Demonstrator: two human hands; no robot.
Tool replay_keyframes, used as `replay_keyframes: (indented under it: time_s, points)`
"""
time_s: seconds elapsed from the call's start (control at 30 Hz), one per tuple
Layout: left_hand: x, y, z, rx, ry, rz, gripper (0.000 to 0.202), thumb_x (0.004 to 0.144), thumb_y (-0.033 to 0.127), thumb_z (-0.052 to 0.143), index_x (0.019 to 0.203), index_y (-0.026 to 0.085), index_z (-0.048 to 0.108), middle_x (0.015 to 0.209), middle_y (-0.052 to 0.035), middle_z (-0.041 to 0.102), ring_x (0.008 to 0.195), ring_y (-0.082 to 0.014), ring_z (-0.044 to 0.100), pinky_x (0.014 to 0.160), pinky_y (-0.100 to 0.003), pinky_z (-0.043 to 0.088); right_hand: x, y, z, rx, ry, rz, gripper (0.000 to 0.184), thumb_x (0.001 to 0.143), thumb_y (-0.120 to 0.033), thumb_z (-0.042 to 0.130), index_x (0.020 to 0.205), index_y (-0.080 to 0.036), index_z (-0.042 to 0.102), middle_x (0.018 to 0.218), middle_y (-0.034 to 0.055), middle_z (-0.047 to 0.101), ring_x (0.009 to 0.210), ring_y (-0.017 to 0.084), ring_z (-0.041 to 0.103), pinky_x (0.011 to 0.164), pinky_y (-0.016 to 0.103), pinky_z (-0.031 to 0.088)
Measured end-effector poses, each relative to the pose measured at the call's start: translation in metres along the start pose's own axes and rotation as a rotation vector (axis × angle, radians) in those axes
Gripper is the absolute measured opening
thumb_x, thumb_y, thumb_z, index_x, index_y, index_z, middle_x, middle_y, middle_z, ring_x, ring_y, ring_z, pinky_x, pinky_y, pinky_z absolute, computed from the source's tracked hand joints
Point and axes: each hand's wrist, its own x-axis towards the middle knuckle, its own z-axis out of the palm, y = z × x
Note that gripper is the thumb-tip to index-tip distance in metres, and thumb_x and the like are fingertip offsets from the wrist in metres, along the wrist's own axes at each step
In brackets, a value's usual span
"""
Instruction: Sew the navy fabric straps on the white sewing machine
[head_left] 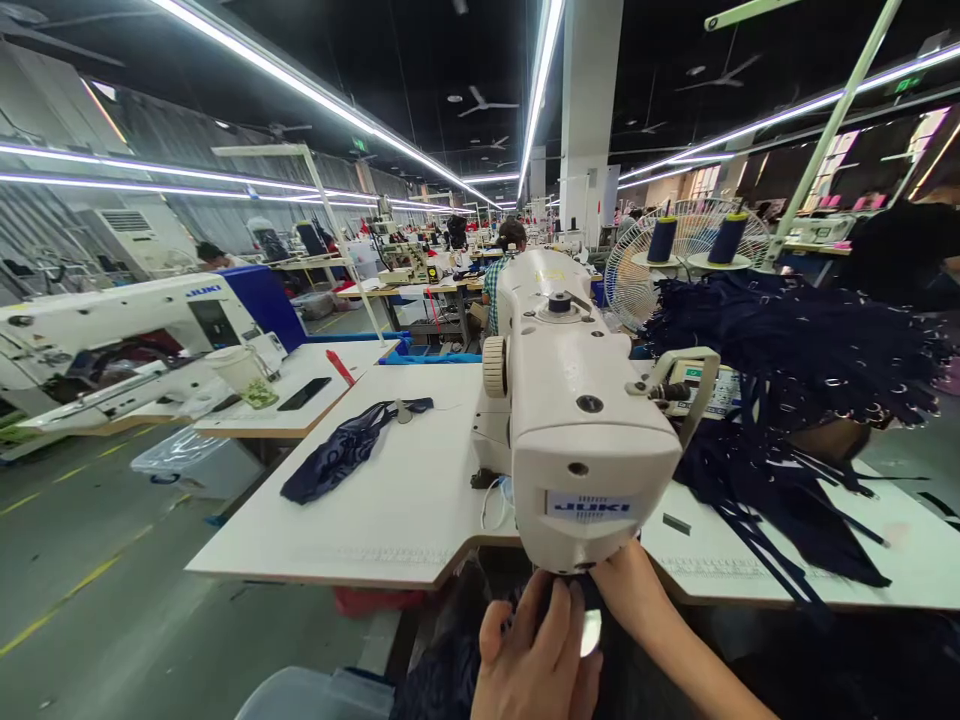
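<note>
A white JUKI sewing machine (585, 450) fills the middle of the head view, its head facing me. Just below that head, my left hand (536, 640) has its fingers bent and pressed together on dark navy fabric (442, 665), which hangs down toward my lap. My right hand (626, 580) reaches in from the right, under the machine head. Its fingers are hidden behind the machine, so their grip does not show. A small bright area shows beside my left fingers. The needle and the stitching spot are out of sight.
On the table's left side (405, 500) lies a navy lace piece (337, 450) with a small grey object on it. At right, navy straps with metal rings (795, 350) are heaped high. A cup (244, 375) and phone (304, 393) rest on the neighbouring table. A clear bin (195, 465) stands below.
</note>
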Motion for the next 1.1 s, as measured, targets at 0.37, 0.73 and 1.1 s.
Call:
replay_keyframes:
  time_s: [0.37,0.73,1.1]
  points:
    - [0.003,0.008,0.011,0.003,0.123,-0.091,0.036,0.097,0.039,0.034,0.101,0.023,0.066,0.094,0.0059,0.073,0.089,-0.0134,0.066,0.083,-0.036,0.031,0.004,0.009,0.005,0.029,0.074,-0.082,0.039,0.081,-0.02,0.051,0.118,-0.02,0.064,0.105,0.0088,0.072,0.104,0.027,0.064,0.085,0.037,0.054]
    - [0.004,0.008,0.015,0.031,0.193,-0.087,0.038,0.097,0.039,0.033,0.098,0.023,0.067,0.091,0.0061,0.074,0.085,-0.0116,0.067,0.078,-0.036,0.032,0.002,0.011,0.003,-0.064,0.013,-0.039,0.038,0.082,-0.017,0.045,0.113,-0.019,0.066,0.101,0.0101,0.073,0.097,0.028,0.066,0.077,0.038,0.055]
    - [-0.005,0.011,0.031,0.201,0.291,-0.128,0.017,0.091,0.032,0.051,0.091,0.029,0.067,0.08,0.0107,0.072,0.08,-0.01,0.066,0.076,-0.034,0.032,0.003,0.031,0.0,-0.111,-0.005,0.031,0.028,0.071,-0.03,0.051,0.085,-0.021,0.073,0.08,0.0111,0.075,0.09,0.031,0.068,0.074,0.037,0.055]
